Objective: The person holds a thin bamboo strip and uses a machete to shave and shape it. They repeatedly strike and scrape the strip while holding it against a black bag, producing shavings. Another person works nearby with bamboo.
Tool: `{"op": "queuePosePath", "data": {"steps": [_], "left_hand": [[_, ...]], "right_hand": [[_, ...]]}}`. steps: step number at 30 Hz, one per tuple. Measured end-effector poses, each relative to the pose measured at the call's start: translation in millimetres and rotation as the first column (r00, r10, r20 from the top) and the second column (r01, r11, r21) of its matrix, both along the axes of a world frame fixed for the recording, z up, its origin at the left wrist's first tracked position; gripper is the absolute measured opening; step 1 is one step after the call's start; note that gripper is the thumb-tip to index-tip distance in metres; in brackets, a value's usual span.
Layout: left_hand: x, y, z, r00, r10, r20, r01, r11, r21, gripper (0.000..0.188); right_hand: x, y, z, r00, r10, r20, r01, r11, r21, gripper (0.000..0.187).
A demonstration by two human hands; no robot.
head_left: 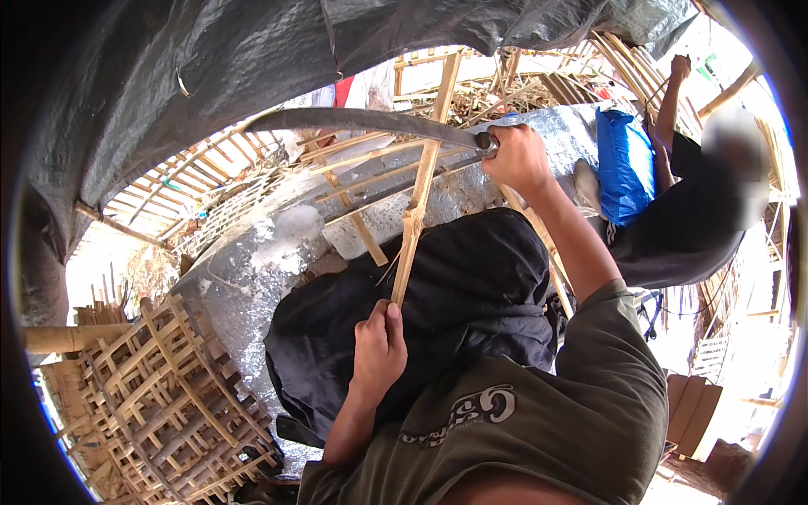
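Observation:
My right hand (519, 158) is closed round the handle of a machete (362, 120), whose long, dark, slightly curved blade points left. A split bamboo strip (418, 202) stands slanting up and away from me, its near end gripped in my left hand (379, 349) with the thumb on top. The blade crosses the upper part of the strip; whether the two touch, I cannot tell. A rough node bulges midway along the strip. Black cloth (421, 286) covers my lap beneath it. Another bamboo slat (358, 223) leans just left of the strip.
A pale stone block (370, 225) lies beyond my lap on grey ground. Woven bamboo lattices (168, 396) are stacked at the lower left. Dark sheeting (227, 59) hangs overhead. At right another person (690, 210) in dark clothes sits by a blue sack (624, 164).

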State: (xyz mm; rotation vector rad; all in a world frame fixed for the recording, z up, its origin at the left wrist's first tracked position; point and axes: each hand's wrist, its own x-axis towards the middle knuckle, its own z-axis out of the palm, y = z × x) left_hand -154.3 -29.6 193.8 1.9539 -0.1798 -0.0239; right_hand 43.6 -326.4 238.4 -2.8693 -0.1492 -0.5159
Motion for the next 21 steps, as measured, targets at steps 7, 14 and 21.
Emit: {"op": "queuePosePath", "data": {"steps": [7, 14, 21], "left_hand": [[-5.5, 6.3, 7.2, 1.000, -0.019, -0.003, 0.019, 1.000, 0.007, 0.023], [2.4, 11.3, 10.6, 0.999, -0.035, 0.010, 0.035, 0.999, 0.034, 0.024], [-12.1, 14.1, 5.4, 0.998, -0.009, -0.059, 0.010, 1.000, 0.003, 0.032]], "right_hand": [[18.7, -12.5, 5.8, 0.999, -0.041, 0.032, 0.044, 0.992, -0.120, 0.021], [45.6, -26.6, 13.6, 0.988, -0.115, -0.107, 0.092, 0.975, -0.202, 0.025], [84.6, -131.8, 22.8, 0.888, -0.460, -0.012, 0.459, 0.888, -0.029, 0.033]]}}
